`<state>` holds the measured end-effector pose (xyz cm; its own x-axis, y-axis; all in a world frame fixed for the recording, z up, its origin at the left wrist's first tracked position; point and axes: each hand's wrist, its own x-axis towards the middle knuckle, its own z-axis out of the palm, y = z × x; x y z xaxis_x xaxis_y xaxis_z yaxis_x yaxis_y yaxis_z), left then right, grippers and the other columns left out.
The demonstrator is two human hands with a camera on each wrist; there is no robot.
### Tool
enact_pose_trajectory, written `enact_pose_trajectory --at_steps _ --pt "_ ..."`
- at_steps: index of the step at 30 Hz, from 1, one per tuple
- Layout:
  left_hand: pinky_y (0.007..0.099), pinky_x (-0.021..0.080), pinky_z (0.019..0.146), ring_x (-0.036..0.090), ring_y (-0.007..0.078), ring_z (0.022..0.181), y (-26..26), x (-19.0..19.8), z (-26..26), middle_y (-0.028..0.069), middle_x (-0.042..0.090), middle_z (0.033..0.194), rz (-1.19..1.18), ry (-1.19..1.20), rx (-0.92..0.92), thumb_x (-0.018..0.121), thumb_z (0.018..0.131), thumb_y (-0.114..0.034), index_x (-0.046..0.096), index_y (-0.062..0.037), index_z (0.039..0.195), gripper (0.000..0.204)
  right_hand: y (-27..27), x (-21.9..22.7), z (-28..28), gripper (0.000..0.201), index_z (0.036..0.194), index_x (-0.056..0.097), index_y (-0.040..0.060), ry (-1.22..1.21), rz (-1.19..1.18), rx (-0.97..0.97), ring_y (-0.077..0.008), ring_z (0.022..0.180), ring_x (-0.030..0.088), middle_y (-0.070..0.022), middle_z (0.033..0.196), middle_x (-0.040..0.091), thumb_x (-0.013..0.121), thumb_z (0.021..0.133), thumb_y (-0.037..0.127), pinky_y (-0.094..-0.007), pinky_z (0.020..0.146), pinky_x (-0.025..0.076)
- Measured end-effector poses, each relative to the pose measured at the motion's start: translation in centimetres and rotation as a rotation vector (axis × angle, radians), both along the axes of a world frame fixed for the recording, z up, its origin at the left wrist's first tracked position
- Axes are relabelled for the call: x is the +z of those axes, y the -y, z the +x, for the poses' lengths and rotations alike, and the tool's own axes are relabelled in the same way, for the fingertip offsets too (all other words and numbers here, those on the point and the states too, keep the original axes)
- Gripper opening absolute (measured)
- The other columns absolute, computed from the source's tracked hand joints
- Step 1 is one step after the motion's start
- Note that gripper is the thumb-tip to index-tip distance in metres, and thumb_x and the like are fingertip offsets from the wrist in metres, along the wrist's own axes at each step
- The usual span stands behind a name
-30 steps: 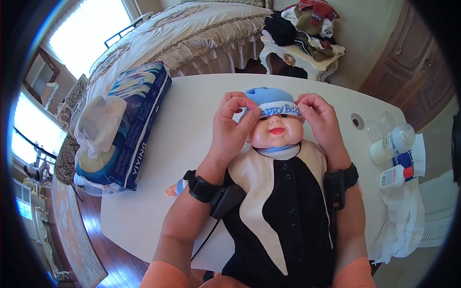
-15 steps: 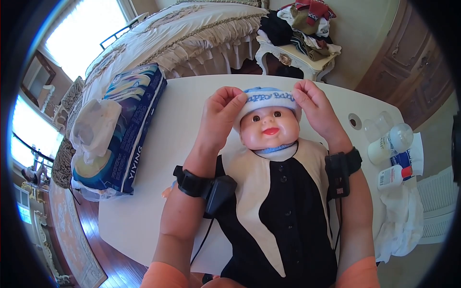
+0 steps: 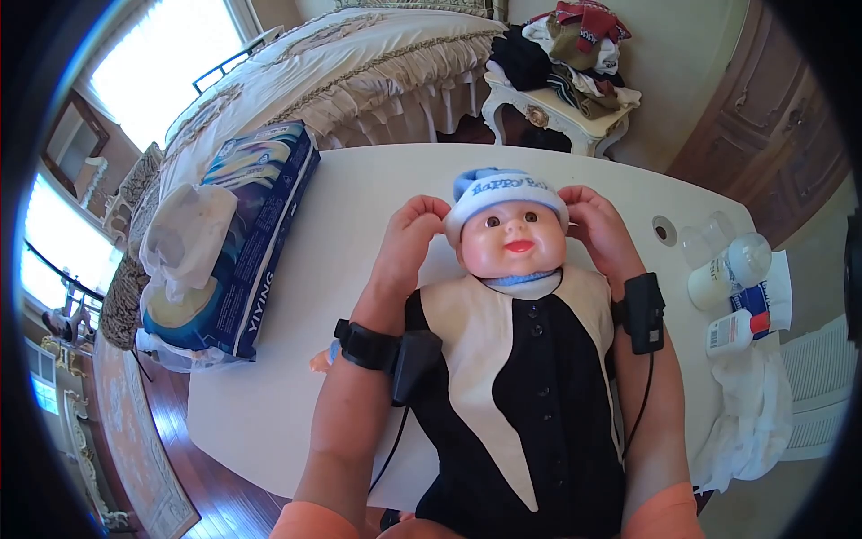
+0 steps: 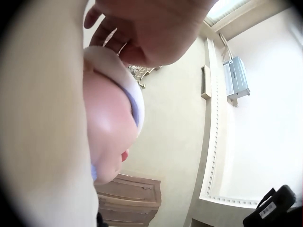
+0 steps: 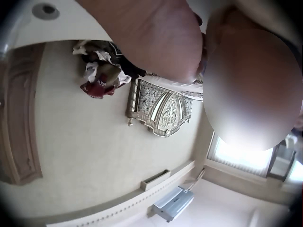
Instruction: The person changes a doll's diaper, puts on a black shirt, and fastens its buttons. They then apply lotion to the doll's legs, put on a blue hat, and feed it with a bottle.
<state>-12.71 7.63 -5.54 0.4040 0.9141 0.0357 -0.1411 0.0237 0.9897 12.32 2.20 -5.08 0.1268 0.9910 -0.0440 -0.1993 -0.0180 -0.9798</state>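
Note:
A baby doll lies face up on the white table, dressed in a black and cream buttoned outfit. On its head sits a light blue baby hat with a white lettered brim above the eyes. My left hand holds the brim at the hat's left side with curled fingers; the left wrist view shows the fingertips behind the brim. At the opposite side my right hand grips the brim, fingers bent around its edge. In the right wrist view, the right fingertips are mostly hidden.
A blue diaper pack with a white wipes pack on it lies at left. Baby bottles, a small red-capped bottle and white cloth line the right edge. Clothes are heaped on a stand behind.
The hat's brim has been lifted off the doll's eyes and now rests on its forehead. Both hands have moved from the brim's front to its sides, lower down.

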Motion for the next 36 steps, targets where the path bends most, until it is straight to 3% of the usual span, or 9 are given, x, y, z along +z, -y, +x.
enact_pose_trajectory --at_steps 7,12,15,21,25,27,30,31,36 --pt "0.0246 0.041 0.077 0.052 0.0119 0.085 0.8 -0.2 0.0 0.0050 0.055 0.091 0.144 -0.277 -0.128 0.057 0.069 -0.004 0.050 0.0001 0.099 0.030 1.2 -0.3 0.2 0.024 0.096 0.055 0.0008 0.288 0.040 0.093 -0.0134 0.085 0.055 -0.0062 0.092 0.057 0.051 0.073 0.003 -0.0254 0.076 0.044" --pt "0.0304 0.046 0.059 0.059 0.0222 0.064 1.1 -0.8 0.4 0.0121 0.060 0.067 0.385 -0.556 0.168 0.059 0.065 -0.011 0.059 0.0004 0.078 0.018 1.3 -0.6 0.1 0.029 0.099 0.053 -0.0012 0.459 0.032 0.100 -0.0124 0.081 0.056 -0.0054 0.089 0.058 0.056 0.070 0.001 -0.0254 0.073 0.046" --pt "0.0324 0.046 0.057 0.059 0.0256 0.059 0.5 -1.7 0.2 0.0134 0.060 0.063 0.399 -0.625 0.163 0.062 0.063 -0.014 0.061 -0.0014 0.070 0.015 1.3 -0.4 0.2 0.020 0.092 0.056 -0.0011 0.389 -0.132 0.117 -0.0116 0.073 0.057 -0.0055 0.084 0.060 0.057 0.073 0.003 -0.0236 0.064 0.047" --pt "0.0351 0.046 0.058 0.058 0.0292 0.063 1.1 -1.0 0.1 0.0124 0.061 0.067 0.424 -0.916 -0.002 0.064 0.060 -0.017 0.063 -0.0049 0.070 0.016 0.0 -2.0 -1.0 0.012 0.086 0.057 -0.0025 0.389 0.177 -0.148 -0.0087 0.065 0.055 -0.0052 0.074 0.060 0.056 0.074 0.002 -0.0219 0.058 0.045" --pt "0.0342 0.046 0.061 0.058 0.0306 0.069 0.6 -1.3 0.2 0.0124 0.061 0.072 0.399 -0.926 -0.011 0.063 0.062 -0.013 0.062 -0.0054 0.076 0.017 0.0 -2.3 -0.5 0.015 0.086 0.057 -0.0024 0.393 0.145 -0.098 -0.0096 0.069 0.055 -0.0053 0.076 0.060 0.052 0.072 -0.002 -0.0221 0.062 0.045" --pt "0.0332 0.045 0.066 0.058 0.0302 0.074 0.5 -1.2 0.7 0.0118 0.060 0.077 0.497 -0.641 0.368 0.060 0.064 -0.008 0.058 -0.0041 0.082 0.018 0.0 -2.4 -0.4 0.017 0.086 0.057 -0.0022 0.389 0.107 -0.086 -0.0104 0.070 0.055 -0.0055 0.078 0.060 0.051 0.071 -0.004 -0.0223 0.064 0.045" --pt "0.0327 0.044 0.069 0.056 0.0283 0.075 1.3 0.6 0.8 0.0109 0.058 0.081 0.744 -0.255 0.389 0.057 0.066 -0.004 0.054 -0.0027 0.084 0.019 0.1 -2.0 -0.8 0.020 0.087 0.056 -0.0012 0.336 0.228 -0.189 -0.0113 0.077 0.055 -0.0063 0.083 0.059 0.050 0.069 -0.005 -0.0235 0.068 0.044" --pt "0.0275 0.042 0.072 0.055 0.0174 0.078 1.9 1.2 1.0 0.0077 0.058 0.081 0.851 -0.207 0.347 0.053 0.069 0.000 0.055 -0.0016 0.084 0.015 0.4 -1.2 -1.0 0.019 0.087 0.056 -0.0008 0.289 0.277 -0.219 -0.0116 0.081 0.054 -0.0059 0.086 0.059 0.051 0.070 -0.005 -0.0238 0.069 0.044" --pt "0.0262 0.043 0.069 0.055 0.0168 0.076 2.2 1.3 1.8 0.0077 0.056 0.080 0.978 -0.276 0.381 0.063 0.067 0.000 0.055 -0.0010 0.081 0.016 0.9 -0.5 -1.8 0.017 0.087 0.056 0.0016 0.246 0.524 -0.262 -0.0125 0.088 0.053 -0.0044 0.093 0.058 0.055 0.071 -0.002 -0.0252 0.071 0.044"
